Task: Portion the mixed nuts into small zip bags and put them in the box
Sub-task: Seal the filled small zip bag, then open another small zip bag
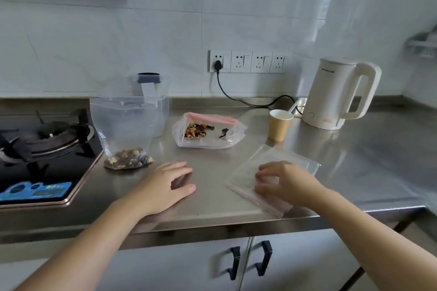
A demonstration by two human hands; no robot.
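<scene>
Showing a steel countertop [354, 160] with portioning under way, ordered largest to smallest, clock directions taken from the counter's centre.

Gas hob [42, 149] at 9 o'clock: edge just beside the upright bag; risk of nuts rolling onto the burner if that bag tips.

Kettle [338, 94] at 2 o'clock, corded to the wall socket [218, 61]: well apart from the hands; little hazard unless a wide reach snags the cord.

Clear box [155, 111] at 11 o'clock, behind the upright bag: no portion visible inside, though the bag masks part of it.

Upright zip bag [123, 132] at 10 o'clock, mouth apparently unsealed, small heap of nuts at the bottom: top-heavy and free-standing; likely to fold or topple at a brush from the left hand.

Lying zip bag [209, 132] at 12 o'clock, pink strip uppermost, holding the remaining mixed nuts [196, 130]: risk of spilling if lifted by the wrong end.

Empty flat zip bags [267, 172] at 4 o'clock, overhanging near the front edge: prone to sliding off, or to lifting two at once.

Paper cup [280, 124] at 1 o'clock, spoon handle inside: light, easily knocked.

Left hand [165, 186] at 7 o'clock: fingers loosely spread, resting on bare steel, holding nothing.

Right hand [286, 184] at 5 o'clock: fingers curled, tips pressing the flat bags; actual pinch cannot be told.
</scene>
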